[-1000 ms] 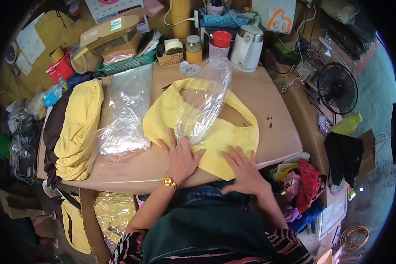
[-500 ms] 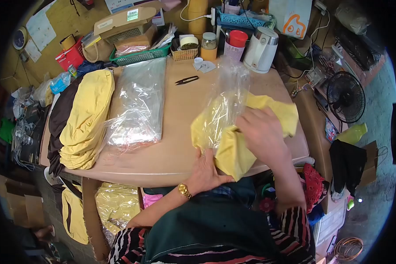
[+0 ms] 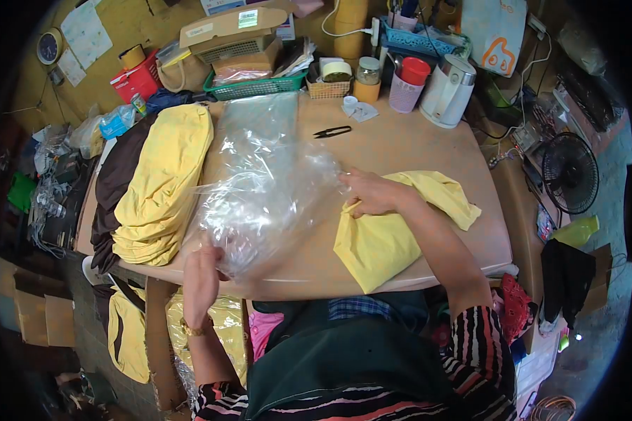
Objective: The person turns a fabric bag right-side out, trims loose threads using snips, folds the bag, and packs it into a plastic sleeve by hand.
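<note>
A loose clear plastic bag (image 3: 288, 203) stretches between my hands, overlapping the stack of clear bags (image 3: 263, 116) on the table. My left hand (image 3: 202, 274), a gold watch on its wrist, closes on the bag's near left corner. With bent fingers, my right hand (image 3: 376, 193) grips the bag's right end, just above the folded yellow cloth (image 3: 379, 245). That cloth lies bent on the right side of the table. Left of the bags rests a long pile of folded yellow cloth (image 3: 163, 186), with dark brown cloth (image 3: 123, 168) beside it.
Black thread snips (image 3: 332, 132) lie on the table (image 3: 414, 151). Along the back stand a green basket (image 3: 260, 88), a jar (image 3: 369, 71), a pink cup (image 3: 405, 95) and a white kettle (image 3: 448, 91). A black fan (image 3: 570, 172) is at the right. Below the front edge is a box of wrapped yellow cloth (image 3: 225, 323).
The loose bag has moved left, off the yellow cloth and over the bag stack. My left hand went far left with it; my right hand shifted slightly left. The camera view has shifted too.
</note>
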The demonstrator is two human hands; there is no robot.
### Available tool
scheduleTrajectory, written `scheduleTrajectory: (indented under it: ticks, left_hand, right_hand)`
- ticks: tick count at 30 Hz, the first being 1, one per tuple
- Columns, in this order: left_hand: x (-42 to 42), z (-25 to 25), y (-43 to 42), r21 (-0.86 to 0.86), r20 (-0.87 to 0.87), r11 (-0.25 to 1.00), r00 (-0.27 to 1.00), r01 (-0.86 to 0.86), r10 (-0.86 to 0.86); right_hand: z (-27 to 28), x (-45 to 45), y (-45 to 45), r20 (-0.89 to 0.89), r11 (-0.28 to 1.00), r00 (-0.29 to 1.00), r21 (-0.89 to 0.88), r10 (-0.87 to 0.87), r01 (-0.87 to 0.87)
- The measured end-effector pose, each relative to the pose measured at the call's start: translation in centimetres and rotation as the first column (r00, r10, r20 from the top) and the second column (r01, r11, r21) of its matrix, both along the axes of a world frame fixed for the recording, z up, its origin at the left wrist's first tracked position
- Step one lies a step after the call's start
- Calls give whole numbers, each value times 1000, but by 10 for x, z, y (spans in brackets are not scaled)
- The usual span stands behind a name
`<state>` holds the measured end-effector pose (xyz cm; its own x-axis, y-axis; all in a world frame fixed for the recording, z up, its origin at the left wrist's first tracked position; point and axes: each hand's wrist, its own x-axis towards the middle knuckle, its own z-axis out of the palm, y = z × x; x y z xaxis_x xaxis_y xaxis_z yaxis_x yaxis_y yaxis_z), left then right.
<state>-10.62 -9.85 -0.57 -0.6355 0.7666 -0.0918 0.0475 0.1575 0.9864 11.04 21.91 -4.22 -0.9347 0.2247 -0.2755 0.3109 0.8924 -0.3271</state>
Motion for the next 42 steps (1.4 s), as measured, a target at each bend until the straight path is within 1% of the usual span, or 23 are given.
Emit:
scheduleTrajectory:
  ticks: [1, 2, 4, 7, 10, 11, 13, 14, 17, 19, 20, 22, 24, 26, 28, 29, 31, 34, 36, 38, 39, 40, 42]
  left_hand:
    - [-3, 0, 1, -164, -334, 986, 942, -21, -36]
    - [-3, -1, 2, -311, -613, 946, 780, -94, -125]
    - [1, -5, 9, -292, -674, 954, 722, -66, -157]
    - [16, -5, 26, -212, -834, 975, 509, 60, -212]
    - [33, 5, 43, -336, -813, 932, 457, 136, -360]
    - [35, 8, 47, -334, -816, 933, 455, 132, -357]
    - [39, 14, 55, -337, -914, 938, 210, 86, -348]
    - [42, 19, 60, -336, -915, 938, 207, 86, -346]
    - [56, 44, 78, -298, -915, 936, 223, 186, -336]
    - [66, 59, 94, -240, -937, 934, 188, 263, -294]
    - [72, 68, 104, -237, -940, 933, 180, 272, -291]
    - [88, 86, 123, -165, -967, 931, 134, 326, -218]
    - [108, 106, 139, -124, -985, 926, 66, 356, -157]
    - [128, 113, 147, -84, -996, 920, -6, 384, -89]
    - [144, 117, 150, -173, -958, 871, -285, 461, -39]
    - [152, 112, 151, -172, -955, 871, -293, 460, -34]
    - [162, 94, 148, -268, -926, 786, -375, 557, -51]
    - [167, 80, 137, -328, -899, 769, -431, 549, -75]
    - [170, 78, 123, -340, -912, 727, -397, 597, -100]
    - [172, 74, 109, -300, -933, 629, -357, 717, -37]
    - [166, 78, 100, -161, -934, 673, -331, 722, 131]
    - [154, 72, 95, -16, -997, 760, -66, 650, 35]
    - [119, 63, 107, 414, -910, 790, 189, 452, 369]
  right_hand:
    - [5, 7, 0, -86, 1000, 996, 0, -15, 15]
    - [13, 16, 0, -84, 1000, 996, -1, -10, 10]
    - [31, 37, -1, -2, 969, 969, -39, -245, 245]
    - [27, 58, 0, 93, 949, 945, 49, -313, 310]
    - [34, 74, 5, 286, 938, 893, 119, -348, 327]
    - [35, 93, 6, 57, 917, 925, 170, -375, 361]
    - [56, 124, 0, -351, 867, 879, 263, -323, 424]
    - [82, 135, -9, -510, 837, 821, 308, -256, 453]
    - [136, 151, -47, -639, 826, 689, 145, -342, 545]
    - [142, 144, -73, -872, 677, 408, 130, -270, 725]
    - [140, 139, -82, -876, 668, 400, 129, -270, 733]
    - [132, 124, -95, -947, 660, 308, 174, -91, 731]
    - [126, 102, -104, -960, 732, 256, 93, -114, 675]
    - [119, 84, -98, -939, 771, 252, -23, -236, 637]
    - [90, 73, -63, -842, 854, 363, -198, -400, 481]
    - [76, 67, -47, -766, 864, 424, -335, -482, 376]
    - [55, 49, -37, -621, 757, 458, -617, -636, 215]
    - [37, 27, -57, -542, 588, 301, -805, -784, 82]
    - [36, 19, -76, -487, 494, 140, -869, -862, 19]
    - [43, 12, -87, -428, 429, -36, -903, -903, -25]
    - [50, 10, -87, -401, 408, -122, -912, -908, -40]
    - [59, 9, -87, -374, 391, -201, -919, -905, -51]
    - [81, 9, -79, -325, 369, -363, -928, -873, -57]
